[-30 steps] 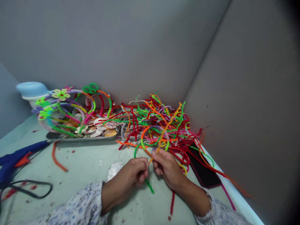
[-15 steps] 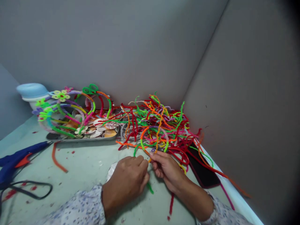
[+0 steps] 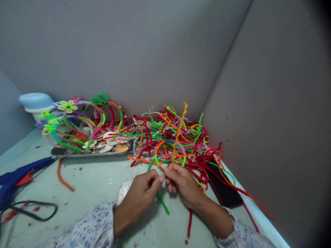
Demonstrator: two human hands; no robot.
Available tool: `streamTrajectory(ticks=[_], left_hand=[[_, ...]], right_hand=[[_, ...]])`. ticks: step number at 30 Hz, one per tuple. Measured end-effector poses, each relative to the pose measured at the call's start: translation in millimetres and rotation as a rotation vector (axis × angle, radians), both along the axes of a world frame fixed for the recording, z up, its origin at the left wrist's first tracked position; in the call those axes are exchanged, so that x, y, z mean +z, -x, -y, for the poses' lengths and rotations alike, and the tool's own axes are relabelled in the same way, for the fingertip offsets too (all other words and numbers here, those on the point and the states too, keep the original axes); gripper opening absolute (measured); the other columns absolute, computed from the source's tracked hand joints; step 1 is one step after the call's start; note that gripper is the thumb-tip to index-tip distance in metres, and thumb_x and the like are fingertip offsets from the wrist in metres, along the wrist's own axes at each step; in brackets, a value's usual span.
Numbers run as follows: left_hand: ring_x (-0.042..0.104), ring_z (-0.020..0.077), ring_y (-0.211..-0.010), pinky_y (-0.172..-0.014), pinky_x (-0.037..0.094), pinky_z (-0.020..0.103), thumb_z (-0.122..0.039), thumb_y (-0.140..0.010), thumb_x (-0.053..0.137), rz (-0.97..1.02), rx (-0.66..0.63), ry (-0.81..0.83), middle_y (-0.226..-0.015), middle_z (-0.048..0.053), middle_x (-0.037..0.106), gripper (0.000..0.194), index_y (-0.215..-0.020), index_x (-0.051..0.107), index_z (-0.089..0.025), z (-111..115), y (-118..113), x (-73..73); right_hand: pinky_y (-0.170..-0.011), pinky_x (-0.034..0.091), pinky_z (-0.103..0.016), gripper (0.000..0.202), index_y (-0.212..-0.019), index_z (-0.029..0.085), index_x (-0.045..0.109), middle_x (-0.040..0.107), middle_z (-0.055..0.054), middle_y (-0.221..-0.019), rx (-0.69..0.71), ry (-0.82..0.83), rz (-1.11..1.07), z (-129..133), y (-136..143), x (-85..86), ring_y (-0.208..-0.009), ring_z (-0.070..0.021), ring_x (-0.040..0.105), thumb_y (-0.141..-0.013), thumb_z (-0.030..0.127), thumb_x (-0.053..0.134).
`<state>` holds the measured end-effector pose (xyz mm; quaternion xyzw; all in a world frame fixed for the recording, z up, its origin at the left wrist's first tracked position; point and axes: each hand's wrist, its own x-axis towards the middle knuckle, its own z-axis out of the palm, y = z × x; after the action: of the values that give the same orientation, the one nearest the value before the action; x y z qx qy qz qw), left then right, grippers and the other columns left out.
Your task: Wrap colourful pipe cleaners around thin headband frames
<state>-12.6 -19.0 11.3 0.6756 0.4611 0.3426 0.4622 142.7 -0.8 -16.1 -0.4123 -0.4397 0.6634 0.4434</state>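
A yellow-orange pipe cleaner [image 3: 180,132] with a wavy, twisted look rises from between my hands. My left hand [image 3: 142,193] pinches its lower end between thumb and index finger. Close beside it, my right hand [image 3: 184,186] is closed on the same pipe cleaner, thumb on top and the other fingers curled. Just behind the fingertips a multi-coloured wrapped hoop [image 3: 156,155] stands up; its lower part is hidden, so whether a hand grips it I cannot tell. A green pipe cleaner [image 3: 162,205] lies under my left hand.
Behind my hands spreads a tangled heap of pipe cleaners [image 3: 155,125]. To its left, a metal tray [image 3: 90,155] holds shells and several flower-topped headbands [image 3: 67,106]. A blue glue gun [image 3: 23,171] lies far left, a dark phone [image 3: 226,191] at right.
My left hand has rolled over, so its thumb now shows on top. The free upper end of the yellow-orange pipe cleaner has swung up and to the right. My right hand has barely moved.
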Motion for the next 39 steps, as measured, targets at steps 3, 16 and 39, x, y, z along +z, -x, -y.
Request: streamTrajectory(ticks=[3, 16, 39], left_hand=[[0.037, 0.0122, -0.058, -0.055, 0.028, 0.023, -0.034, -0.086, 0.044, 0.054, 0.021, 0.080, -0.059, -0.003, 0.042, 0.029, -0.062, 0.046, -0.018, -0.8, -0.7, -2.0], [0.032, 0.0114, -0.054, -0.051, 0.022, 0.024, -0.033, -0.087, 0.037, 0.009, -0.069, 0.127, -0.055, -0.005, 0.033, 0.033, -0.058, 0.035, -0.019, 3.9, -0.1, -5.3], [0.043, 0.0130, -0.060, -0.057, 0.030, 0.025, -0.035, -0.090, 0.037, 0.182, -0.115, 0.147, -0.063, 0.001, 0.047, 0.033, -0.065, 0.049, -0.017, 16.5, -1.4, 0.2]], right_hand=[[-0.041, 0.033, -0.017, 0.029, -0.078, 0.016, 0.059, 0.054, 0.004, -0.054, -0.037, -0.038, -0.007, -1.6, -2.6, 0.7, -0.042, -0.0059, 0.046, -0.080, 0.045, 0.057], [-0.038, 0.026, -0.018, 0.028, -0.069, 0.017, 0.054, 0.049, 0.004, -0.056, -0.233, -0.051, -0.090, -15.7, -16.1, 5.3, -0.041, -0.0052, 0.040, -0.078, 0.043, 0.060], [-0.040, 0.030, -0.019, 0.019, -0.067, 0.018, 0.054, 0.051, 0.004, -0.058, -0.261, 0.125, -0.344, -1.7, -5.6, 21.7, -0.045, -0.0063, 0.044, -0.072, 0.031, 0.067]])
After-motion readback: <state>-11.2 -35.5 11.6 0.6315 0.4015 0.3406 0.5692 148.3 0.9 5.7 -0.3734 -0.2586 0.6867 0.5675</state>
